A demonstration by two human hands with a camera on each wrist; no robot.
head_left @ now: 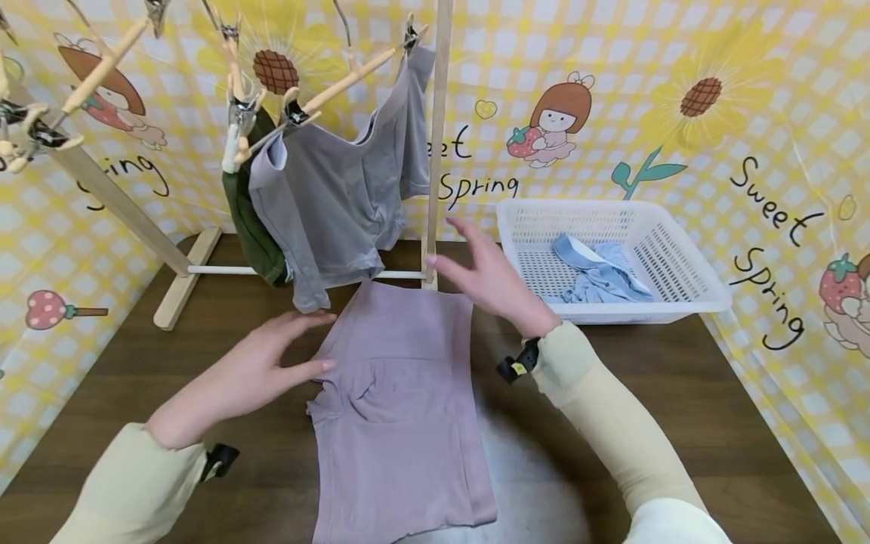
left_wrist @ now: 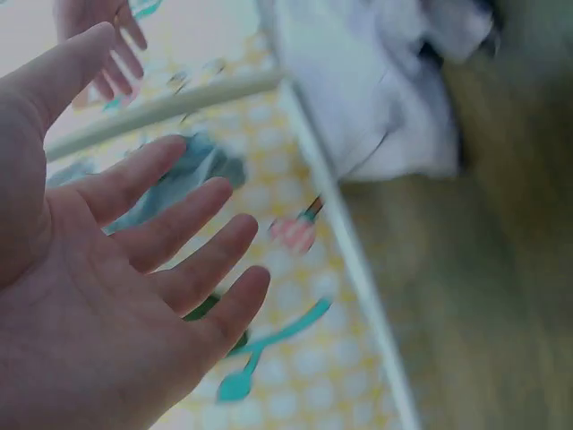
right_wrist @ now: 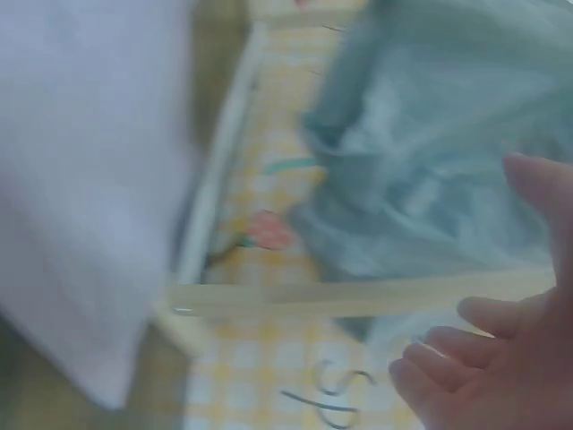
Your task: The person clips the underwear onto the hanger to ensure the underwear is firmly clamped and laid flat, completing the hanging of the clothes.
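A mauve pair of underpants [head_left: 401, 423] lies spread on the dark wooden table, with some wrinkles near its left edge. My left hand [head_left: 254, 374] is at that edge, fingers apart; whether its thumb touches the cloth I cannot tell. Above the upper right corner hovers my right hand [head_left: 496, 283], thumb and fingers spread and holding nothing. In the left wrist view the left palm [left_wrist: 98, 305] shows with nothing in it. Grey underpants [head_left: 340, 189] hang from a clip hanger [head_left: 353, 75] behind the hands, and appear blurred in the right wrist view.
A wooden rack has an upright post [head_left: 438, 136] and a low white bar [head_left: 220, 270]. Dark green cloth [head_left: 251, 227] hangs behind the grey pair. Light blue underwear [head_left: 601, 276] lies in a white plastic basket [head_left: 686, 306] at right. More clip hangers [head_left: 102, 75] hang at left.
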